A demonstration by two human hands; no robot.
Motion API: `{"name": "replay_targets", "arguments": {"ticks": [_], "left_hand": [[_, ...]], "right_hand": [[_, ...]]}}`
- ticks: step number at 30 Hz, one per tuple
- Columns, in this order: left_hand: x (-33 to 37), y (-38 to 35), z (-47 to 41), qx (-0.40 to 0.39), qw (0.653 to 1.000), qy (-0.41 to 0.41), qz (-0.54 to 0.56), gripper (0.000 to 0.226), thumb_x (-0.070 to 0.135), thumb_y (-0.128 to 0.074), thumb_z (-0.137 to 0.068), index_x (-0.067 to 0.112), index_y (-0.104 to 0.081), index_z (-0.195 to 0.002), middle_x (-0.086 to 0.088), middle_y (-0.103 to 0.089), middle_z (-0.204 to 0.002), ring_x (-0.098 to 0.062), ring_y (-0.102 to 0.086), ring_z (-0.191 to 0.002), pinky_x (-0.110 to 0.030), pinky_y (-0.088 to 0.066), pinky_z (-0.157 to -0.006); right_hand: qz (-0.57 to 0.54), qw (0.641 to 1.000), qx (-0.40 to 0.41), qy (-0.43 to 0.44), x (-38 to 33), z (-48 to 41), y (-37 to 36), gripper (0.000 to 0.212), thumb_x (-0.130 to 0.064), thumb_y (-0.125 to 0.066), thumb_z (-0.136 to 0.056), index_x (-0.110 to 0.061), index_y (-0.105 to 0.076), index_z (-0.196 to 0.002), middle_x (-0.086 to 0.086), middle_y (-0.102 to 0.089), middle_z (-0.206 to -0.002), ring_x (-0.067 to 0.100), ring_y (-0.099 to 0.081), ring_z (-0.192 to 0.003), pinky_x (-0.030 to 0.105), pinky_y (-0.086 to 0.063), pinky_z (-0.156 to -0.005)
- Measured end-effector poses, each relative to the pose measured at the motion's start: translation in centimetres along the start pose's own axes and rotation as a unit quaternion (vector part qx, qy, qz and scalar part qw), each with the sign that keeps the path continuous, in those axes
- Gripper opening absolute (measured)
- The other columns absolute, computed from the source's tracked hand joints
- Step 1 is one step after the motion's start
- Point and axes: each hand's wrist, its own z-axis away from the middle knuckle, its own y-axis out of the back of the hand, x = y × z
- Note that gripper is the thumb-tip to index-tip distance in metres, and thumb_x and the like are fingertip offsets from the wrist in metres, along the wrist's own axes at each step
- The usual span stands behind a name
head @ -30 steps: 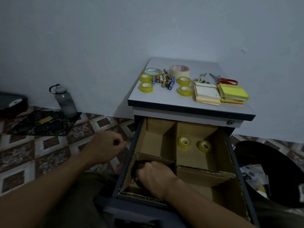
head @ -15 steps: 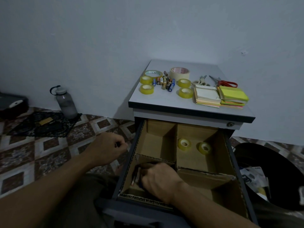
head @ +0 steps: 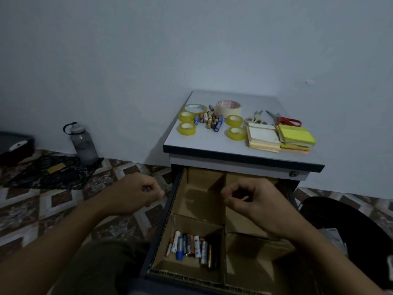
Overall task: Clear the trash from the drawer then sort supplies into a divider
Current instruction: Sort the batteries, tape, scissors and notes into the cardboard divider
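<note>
Both hands are held above the open drawer (head: 159, 239), neither touching anything that can be seen.

L hand (head: 136, 193): fingers curled in to the palm, thumb laid on them, nothing seen inside. It hangs just outside the drawer's left wall.

R hand (head: 257, 201): fingers bent, thumb close to the tips, over the far-right section of the cardboard divider (head: 217, 185). A small pale-yellow bit is seen at the fingertips. Whether it is pinched or lies in the drawer behind cannot be told.

One batch of batteries (head: 191, 245) is already laid in the near-left section, side by side, long axes running roughly front to back.

More loose batteries (head: 211, 120) are left on the cabinet top (head: 212, 145), between tape rolls (head: 187, 128). They lie ahead of and above both hands, roughly between them left to right. Most point away from the viewer, a few are skewed.

Judged from this, the R fingertips are nearer to that pile, so a reach fwd and slightly left by the R hand is the shorter one. The batteries would best be pinched across their width, w/ the wrist kept in line w/ their length.
</note>
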Motion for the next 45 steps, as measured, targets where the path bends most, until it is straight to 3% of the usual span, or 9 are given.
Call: {"name": "replay_targets", "arguments": {"ticks": [5, 11, 14, 17, 22, 30, 35, 40, 45], "left_hand": [[3.1, 1.7, -1.2, 0.069, 0.997, -0.031, 0.031, 0.014, 0.028, -0.066, -0.092, 0.023, -0.074, -0.083, 0.009, -0.071, -0.078, 0.000, -0.064, -0.071, -0.010, -0.045, -0.061], [5.0, 3.9, -5.9, 0.153, 0.984, -0.059, 0.065, 0.004, 0.023, -0.070, -0.089, 0.024, -0.073, -0.087, 0.019, -0.068, -0.069, 0.001, -0.060, -0.062, -0.009, -0.045, -0.057], [5.4, 5.0, -9.8, 0.163, 0.984, -0.053, 0.052, 0.006, 0.026, -0.069, -0.089, 0.028, -0.073, -0.093, 0.006, -0.071, -0.078, -0.011, -0.064, -0.070, -0.027, -0.053, -0.067], [5.8, 5.8, -14.1, 0.172, 0.983, -0.064, 0.017, 0.012, 0.024, -0.069, -0.087, 0.026, -0.073, -0.098, 0.003, -0.072, -0.091, -0.011, -0.065, -0.079, -0.023, -0.050, -0.069], [7.1, 6.1, -19.7, 0.153, 0.985, -0.078, -0.035, 0.017, 0.018, -0.069, -0.086, 0.031, -0.071, -0.098, 0.004, -0.068, -0.100, -0.015, -0.064, -0.085, -0.026, -0.051, -0.070], [7.6, 5.3, -24.2, 0.048, 0.984, -0.082, -0.152, 0.057, 0.033, -0.074, -0.083, 0.029, -0.055, -0.136, 0.002, -0.052, -0.132, -0.015, -0.050, -0.110, -0.028, -0.041, -0.088], [6.9, 5.3, -25.2, 0.047, 0.979, -0.073, -0.185, 0.045, 0.029, -0.073, -0.084, 0.030, -0.062, -0.127, -0.001, -0.055, -0.127, -0.017, -0.051, -0.103, -0.028, -0.041, -0.082], [6.9, 5.5, -25.5, 0.054, 0.968, -0.096, -0.225, 0.042, 0.032, -0.073, -0.083, 0.029, -0.064, -0.124, 0.001, -0.053, -0.124, -0.014, -0.048, -0.106, -0.028, -0.041, -0.085], [7.4, 5.7, -25.3, 0.043, 0.973, -0.087, -0.209, 0.035, 0.027, -0.071, -0.084, 0.029, -0.068, -0.119, 0.005, -0.056, -0.108, -0.015, -0.056, -0.097, -0.024, -0.045, -0.076]], "right_hand": [[-0.013, 1.000, 0.000, 0.000, -0.1, -1.0, 3.9, 0.010, -0.025, -0.066, -0.093, -0.032, -0.072, -0.096, -0.018, -0.071, -0.090, 0.002, -0.067, -0.082, 0.024, -0.057, -0.072], [0.042, 0.997, 0.059, 0.028, 0.4, -5.3, 7.3, 0.007, -0.023, -0.070, -0.090, -0.029, -0.074, -0.091, -0.019, -0.072, -0.085, -0.004, -0.066, -0.082, 0.008, -0.047, -0.068], [0.090, 0.992, 0.088, 0.028, 0.8, -8.6, 8.2, 0.005, -0.023, -0.071, -0.087, -0.026, -0.075, -0.088, -0.016, -0.071, -0.081, -0.001, -0.065, -0.077, 0.016, -0.049, -0.068], [0.147, 0.984, 0.094, 0.034, 1.1, -12.0, 8.5, 0.012, -0.024, -0.068, -0.088, -0.024, -0.075, -0.098, -0.013, -0.069, -0.090, 0.002, -0.064, -0.082, 0.021, -0.047, -0.072], [0.199, 0.977, 0.058, 0.045, 1.3, -17.5, 8.2, 0.027, -0.025, -0.066, -0.087, -0.023, -0.071, -0.113, 0.000, -0.067, -0.117, 0.015, -0.061, -0.105, 0.031, -0.049, -0.090], [0.231, 0.971, -0.006, 0.055, 2.2, -22.2, 7.1, 0.034, -0.037, -0.067, -0.086, -0.027, -0.069, -0.118, -0.002, -0.061, -0.119, 0.016, -0.056, -0.105, 0.030, -0.046, -0.086], [0.247, 0.966, -0.027, 0.079, 2.5, -22.7, 6.7, 0.034, -0.036, -0.065, -0.088, -0.029, -0.068, -0.121, -0.005, -0.058, -0.120, 0.011, -0.054, -0.101, 0.028, -0.046, -0.086], [0.227, 0.970, -0.030, 0.086, 2.8, -22.9, 6.7, 0.028, -0.032, -0.067, -0.089, -0.024, -0.069, -0.116, -0.004, -0.060, -0.117, 0.005, -0.053, -0.093, 0.011, -0.037, -0.069], [0.222, 0.972, -0.028, 0.077, 3.3, -23.2, 6.8, 0.026, -0.030, -0.068, -0.086, -0.025, -0.069, -0.111, -0.003, -0.061, -0.115, 0.009, -0.054, -0.097, 0.017, -0.038, -0.071]]}}
